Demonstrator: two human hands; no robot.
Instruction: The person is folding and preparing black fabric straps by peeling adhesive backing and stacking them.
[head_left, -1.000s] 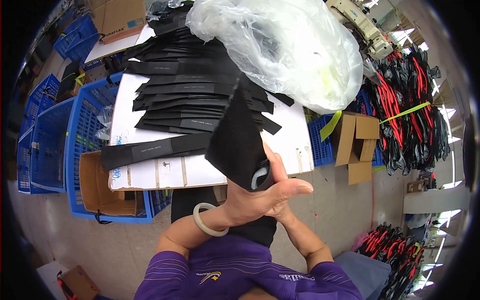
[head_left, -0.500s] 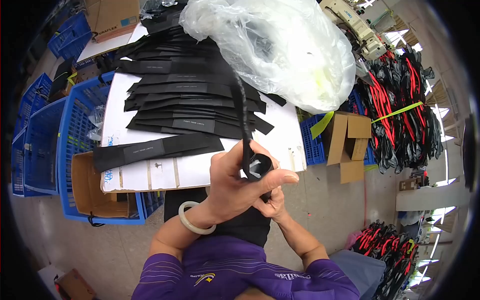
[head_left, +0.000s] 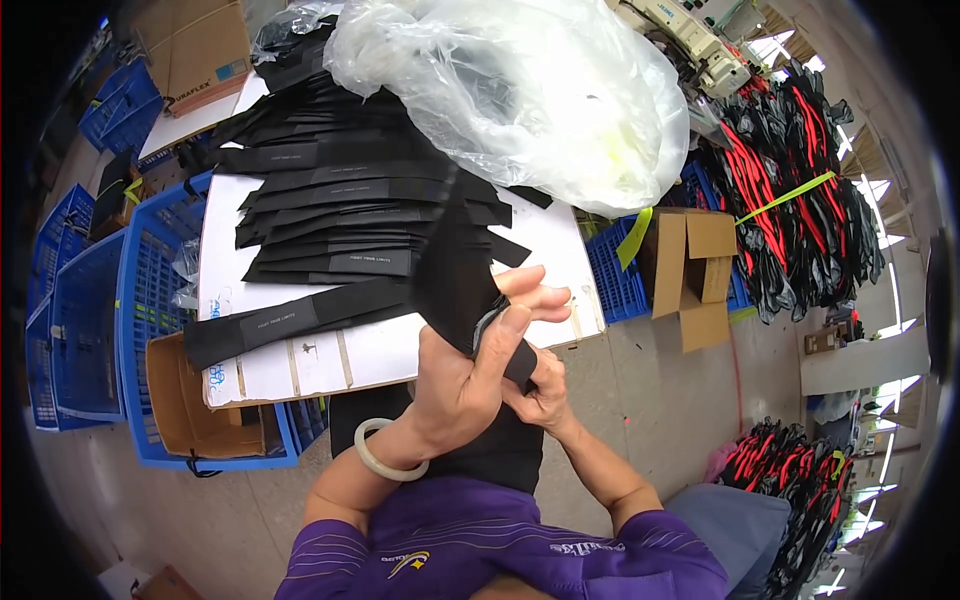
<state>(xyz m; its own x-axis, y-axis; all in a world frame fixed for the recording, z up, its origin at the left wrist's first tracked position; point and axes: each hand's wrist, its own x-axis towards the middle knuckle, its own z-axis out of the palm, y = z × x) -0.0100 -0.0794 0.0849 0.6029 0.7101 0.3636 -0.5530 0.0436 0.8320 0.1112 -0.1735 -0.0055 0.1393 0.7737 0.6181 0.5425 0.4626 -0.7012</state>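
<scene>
A black fabric strip (head_left: pixel 455 270) rises from my hands above the table's front edge, its upper end smeared by motion. My left hand (head_left: pixel 465 370), with a pale bangle at the wrist, grips the strip between thumb and palm, some fingers stretched past it. Just right and below, my right hand (head_left: pixel 543 392) is closed on a lower part of the same strip, its fingertips partly hidden. Beyond my hands lies a stack of similar black strips (head_left: pixel 340 225), overlapping in rows, each with a small grey printed patch. A single strip (head_left: pixel 290 318) lies apart at the near left.
A large clear plastic bag (head_left: pixel 560 110) covers the far right of the white table (head_left: pixel 270 370). Blue crates (head_left: pixel 150 300) and an open carton (head_left: pixel 190 390) stand left. Another carton (head_left: pixel 690 270) sits right, before hanging black-and-red bundles (head_left: pixel 790 190).
The strip, earlier rolled into a loop in my left hand, now spreads flat and wide. My left thumb has swung from pointing right to upward, pressing on the strip. The view has shifted slightly.
</scene>
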